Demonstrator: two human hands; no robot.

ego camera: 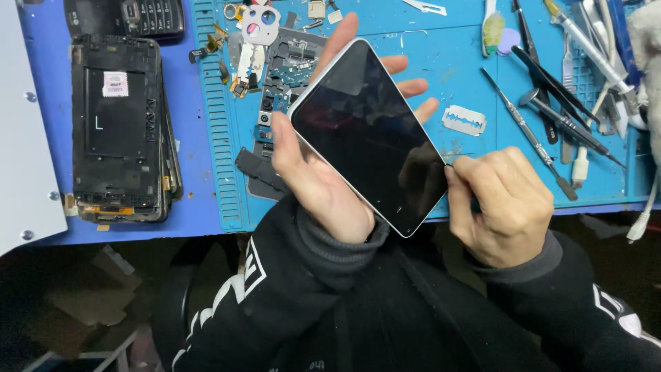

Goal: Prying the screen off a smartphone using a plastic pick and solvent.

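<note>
Above mat [420, 48]: one phone [368, 134]; two hands, left [323, 176], right [506, 207].

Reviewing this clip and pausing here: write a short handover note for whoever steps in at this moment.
Left hand holds the phone above the blue mat, dark screen up. Right hand pinches at the phone's right edge near the lower corner; any tool there is too small to tell. Screen appears still seated. Razor blade lies on the mat beside it; stack of phone frames at left.
</note>
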